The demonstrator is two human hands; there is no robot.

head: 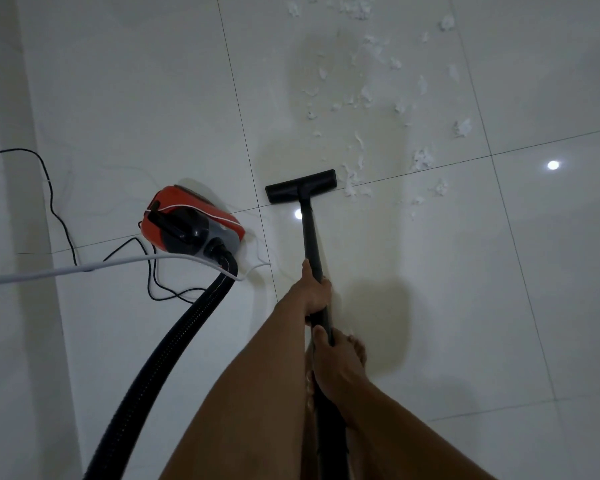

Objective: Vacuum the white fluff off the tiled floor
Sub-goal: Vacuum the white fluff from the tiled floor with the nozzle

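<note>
Both hands hold the black vacuum wand (pixel 310 237). My left hand (pixel 312 289) grips it higher up the tube, and my right hand (pixel 336 365) grips it lower, nearer my body. The flat black floor nozzle (pixel 300 186) lies on the white tiled floor (pixel 430 289), just left of the nearest white fluff (pixel 352 188). More fluff (pixel 421 157) is scattered ahead and to the right, up to the top edge of the view.
The red and black vacuum body (pixel 191 220) sits on the floor to the left, its ribbed black hose (pixel 160 358) curving down toward me. A thin black cord (pixel 54 206) and a white cable (pixel 84 268) trail across the left floor.
</note>
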